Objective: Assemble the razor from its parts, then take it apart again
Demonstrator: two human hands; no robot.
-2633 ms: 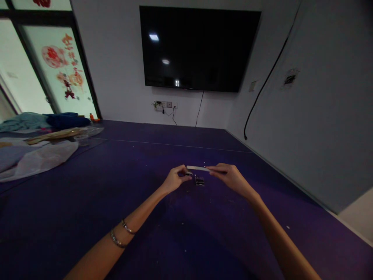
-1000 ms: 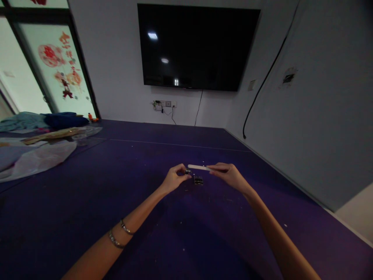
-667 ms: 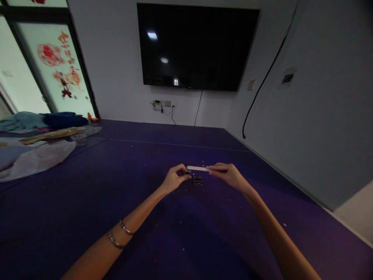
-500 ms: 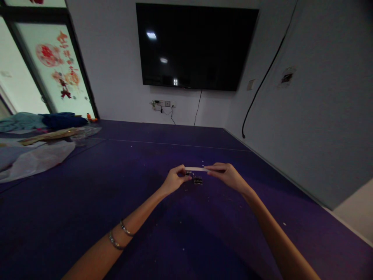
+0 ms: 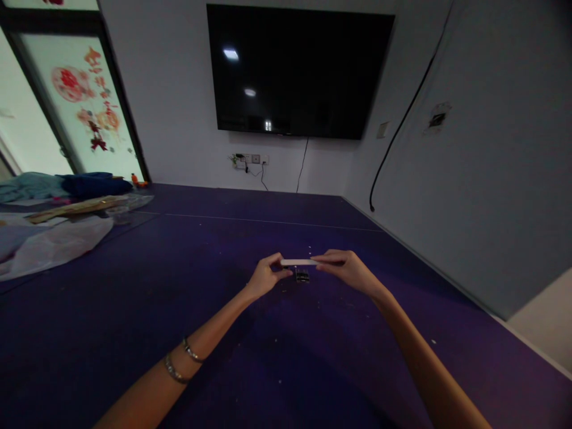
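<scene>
Thumb and fingertips of the right hand [image 5: 348, 269] pinch the right end of a slim white stick [image 5: 298, 262], held roughly level above the purple surface [image 5: 214, 322]. Facing it, the left hand [image 5: 266, 276] curls its thumb and fingers around a small dark piece, mostly hidden from me; the stick's left end reaches its index finger. Just beyond and between both hands, a little dark object [image 5: 302, 276] sits on the purple surface, with pale specks scattered around. Two bracelets [image 5: 175, 370] circle the left forearm. Farther off to the left lie a whitish plastic sheet [image 5: 67, 241] and a dark blue cloth [image 5: 96, 186]. On the far wall hangs a black television [image 5: 299, 77], and on the right dangles a black cable [image 5: 402, 126].
</scene>
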